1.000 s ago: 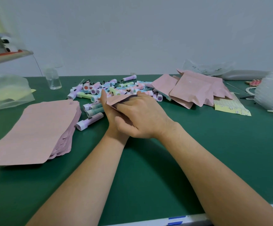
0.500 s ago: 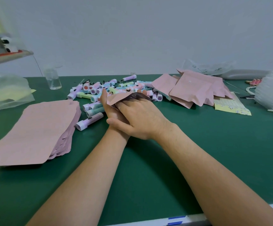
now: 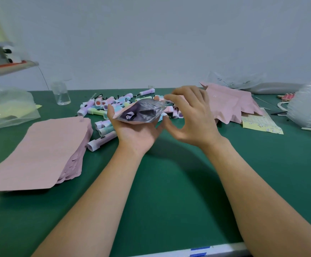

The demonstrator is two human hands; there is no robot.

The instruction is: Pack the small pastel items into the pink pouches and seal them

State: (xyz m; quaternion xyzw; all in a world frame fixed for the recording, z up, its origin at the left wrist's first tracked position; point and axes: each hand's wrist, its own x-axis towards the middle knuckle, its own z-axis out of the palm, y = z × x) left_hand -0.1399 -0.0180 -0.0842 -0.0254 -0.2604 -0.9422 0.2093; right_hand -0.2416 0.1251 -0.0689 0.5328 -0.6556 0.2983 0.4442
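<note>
My left hand [image 3: 134, 132] is palm up above the green table and grips a pink pouch [image 3: 141, 113], thumb on its left edge and fingers beneath. The pouch's mouth gapes toward me, showing a dark lining and a small item [image 3: 130, 115] inside. My right hand [image 3: 193, 115] hovers at the pouch's right end with loosely curved fingers and holds nothing; its index fingertip is at the rim. Several pastel items [image 3: 102, 106] lie heaped just behind my hands. A stack of flat pink pouches [image 3: 39, 151] lies to the left.
A heap of pink pouches [image 3: 229, 102] lies at the back right, beside a yellow patterned sheet [image 3: 260, 123] and a clear plastic bundle [image 3: 310, 106]. A clear bottle [image 3: 61, 93] and a plastic bag [image 3: 6, 108] sit at the back left. The table's front edge [image 3: 199, 251] is close to me.
Both hands rose off the table. My right hand came off the pouch and drew to the right, and the pouch's mouth now stands wide open in my left hand.
</note>
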